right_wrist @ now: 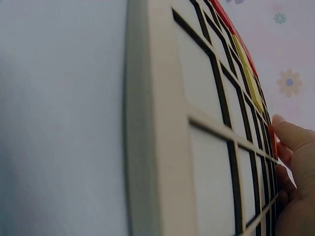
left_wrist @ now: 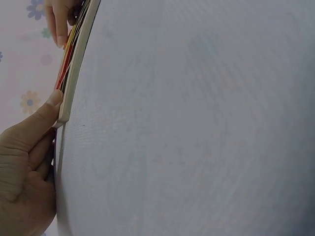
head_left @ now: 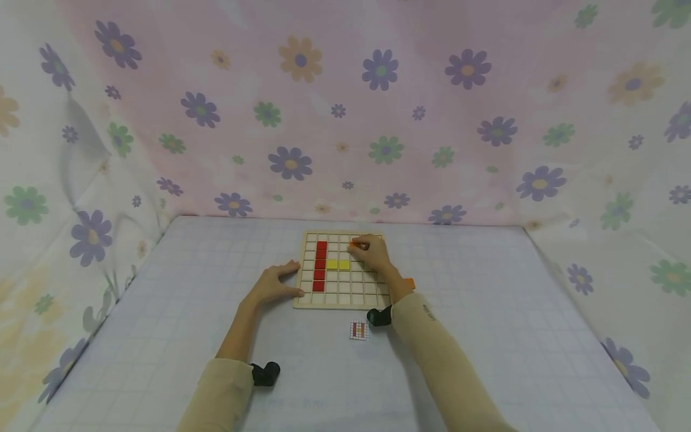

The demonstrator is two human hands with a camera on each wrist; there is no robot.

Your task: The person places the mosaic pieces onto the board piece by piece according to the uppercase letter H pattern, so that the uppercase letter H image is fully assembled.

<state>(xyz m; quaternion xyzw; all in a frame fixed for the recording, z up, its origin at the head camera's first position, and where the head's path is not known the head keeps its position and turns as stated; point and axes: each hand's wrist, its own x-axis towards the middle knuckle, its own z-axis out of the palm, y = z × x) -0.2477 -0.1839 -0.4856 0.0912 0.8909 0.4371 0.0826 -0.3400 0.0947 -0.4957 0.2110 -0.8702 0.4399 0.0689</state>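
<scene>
A wooden grid board [head_left: 344, 306] lies on the table, with a column of red square tiles [head_left: 320, 264] on its left side. Two yellow tiles [head_left: 338, 265] extend rightward from the column's middle. My left hand [head_left: 272, 284] rests at the board's left edge, thumb and fingers spread apart; the thumb [left_wrist: 55, 98] touches the rim near the front corner. Over the board's far right part, my right hand [head_left: 372, 252] pinches an orange tile [right_wrist: 272, 140] between thumb and fingers, right at the grid. The hand covers most of that tile in the head view.
A small printed pattern card [head_left: 359, 330] lies in front of the board. More orange [head_left: 410, 283] shows just right of the board, partly hidden behind the right wrist. Flowered cloth [head_left: 345, 120] hangs behind and on both sides of the white table [head_left: 205, 270].
</scene>
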